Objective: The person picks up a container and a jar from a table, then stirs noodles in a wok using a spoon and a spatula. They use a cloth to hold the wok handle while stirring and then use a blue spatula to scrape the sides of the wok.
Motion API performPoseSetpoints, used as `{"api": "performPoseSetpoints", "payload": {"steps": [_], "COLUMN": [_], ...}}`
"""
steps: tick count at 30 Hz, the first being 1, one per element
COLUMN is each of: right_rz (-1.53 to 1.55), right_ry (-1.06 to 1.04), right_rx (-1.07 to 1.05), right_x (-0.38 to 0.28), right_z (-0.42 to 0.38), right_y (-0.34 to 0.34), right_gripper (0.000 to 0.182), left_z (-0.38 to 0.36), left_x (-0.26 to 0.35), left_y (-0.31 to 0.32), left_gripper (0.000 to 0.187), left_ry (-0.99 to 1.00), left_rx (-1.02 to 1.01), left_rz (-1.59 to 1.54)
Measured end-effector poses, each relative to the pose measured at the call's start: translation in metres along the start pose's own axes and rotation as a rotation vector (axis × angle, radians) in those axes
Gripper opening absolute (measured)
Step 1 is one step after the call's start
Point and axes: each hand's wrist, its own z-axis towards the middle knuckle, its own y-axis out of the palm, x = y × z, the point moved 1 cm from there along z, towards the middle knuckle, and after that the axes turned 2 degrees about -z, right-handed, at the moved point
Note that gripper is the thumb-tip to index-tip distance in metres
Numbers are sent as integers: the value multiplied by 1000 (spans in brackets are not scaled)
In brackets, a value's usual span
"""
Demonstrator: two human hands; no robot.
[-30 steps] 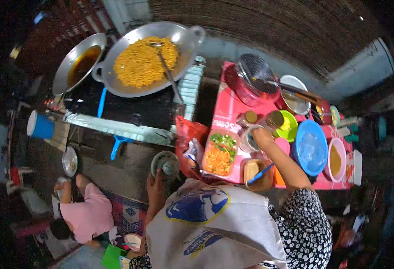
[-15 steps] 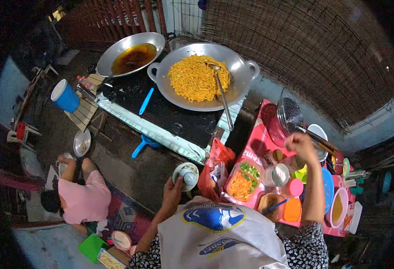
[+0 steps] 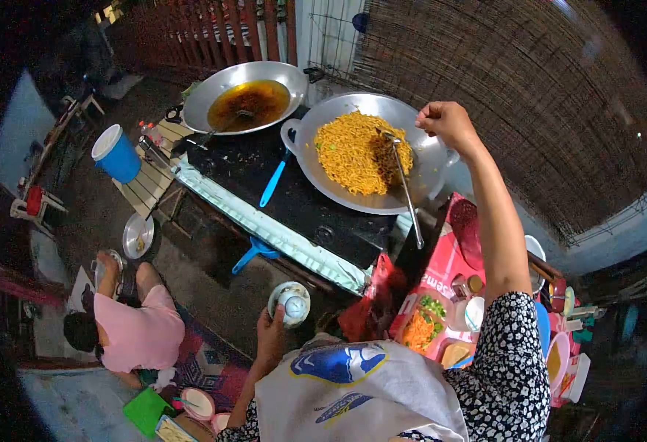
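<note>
Noodles, a golden heap of them, sit in the big wok at upper centre of the frame! A long-handled ladle stands in the way, bowl in the strands, handle slanting out over the lower rim. Right hand up by the wok's right side, fingertips bunched narrow; whether they pinch anything, I cannot tell. Down at lower centre, left hand grips a round pale container by its edge, fingers curled on it.

Upper left of the wok, a second wok with dark amber oil; below, a blue-handled utensil. Right of centre, the forearm hides part of the pink table, with its tub of shredded carrot and chopped greens. Crumpled red plastic bag beside it!

And the textures: glossy tangled strands, smooth silvery metal flaring wide and round, crinkled foil-like edging along the black stove top, ribbed woven blind at upper right.
</note>
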Motion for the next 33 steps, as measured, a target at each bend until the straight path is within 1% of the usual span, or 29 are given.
{"api": "performPoseSetpoints", "payload": {"steps": [1, 3, 4, 5, 7, 8, 9, 11, 12, 13, 14, 15, 17, 18, 19, 21, 22, 24, 25, 27, 28, 29, 31, 32, 33], "right_rz": [0, 15, -81, -82, -334, -298, -299, -383, -384, -416, -449, -502, -546, -489, -496, -301, -270, -231, -242, -304, -271, -297, -194, -311, -240], "right_ry": [-6, -19, 12, 11, -104, -104, -103, -196, -188, -127, -65, -48, -182, -225, -208, -137, -49, 112, 167, 294, 327, 330, 654, 508, 338], "right_rx": [-6, 32, 45, 40, 149, 201, 197, 333, 329, 279, 231, 150, 93, 101, 102, 127, 126, 162, 169, 131, 98, 108, 16, -39, 60], "right_x": [-2, -1, -12, -16, -20, -14, -14, -11, -6, -9, -11, -8, 13, 6, 0, -2, 3, 15, 33, 75, 91, 120, 158, 177, 200], "right_z": [10, 30, 36, 44, 66, 78, 85, 93, 94, 92, 88, 85, 71, 51, 28, -22, -50, -111, -138, -200, -232, -263, -321, -348, -371], "right_y": [6, 18, 21, 27, 34, 40, 45, 51, 54, 56, 57, 60, 62, 51, 38, 9, -4, -30, -40, -60, -68, -70, -69, -63, -50], "right_gripper": [12, 10, 8, 8, 8, 11, 11, 11, 11, 13, 15, 22, 30, 23, 23, 16, 14, 13, 13, 10, 7, 8, 9, 11, 13], "left_z": [2, 8, 12, 16, 24, 29, 34, 42, 43, 43, 43, 42, 42, 42, 45, 49, 48, 39, 43, 56, 39, 36, 24, 20, 19], "left_x": [4, 12, 16, 20, 22, 21, 18, 16, 15, 18, 24, 32, 39, 40, 36, 26, 26, 33, 16, -26, 2, -4, -10, -14, -21], "left_y": [-5, -13, -15, -17, -22, -26, -29, -36, -39, -37, -33, -31, -27, -24, -22, -17, -11, 8, 4, -10, 18, 28, 42, 46, 47], "left_gripper": [35, 36, 36, 35, 35, 35, 35, 35, 35, 35, 36, 36, 37, 37, 37, 36, 36, 35, 35, 36, 38, 38, 39, 39, 39], "left_ry": [1, 87, 84, 45, 4, 25, 44, 24, 7, -1, 37, 78, 64, 52, 42, 76, 51, 70, 40, 182, -77, -97, -136, -140, -129], "left_rx": [7, 19, 23, 42, 61, 64, 66, 69, 71, 66, 48, 28, -15, -45, -60, -12, -39, -17, -59, -200, -122, -151, -77, -95, -166], "left_rz": [-5, 101, 97, 96, 93, 54, 16, 23, 30, 35, 35, 37, 40, 36, 41, 69, 86, 225, 250, 214, 119, 143, 59, 76, 84]}}
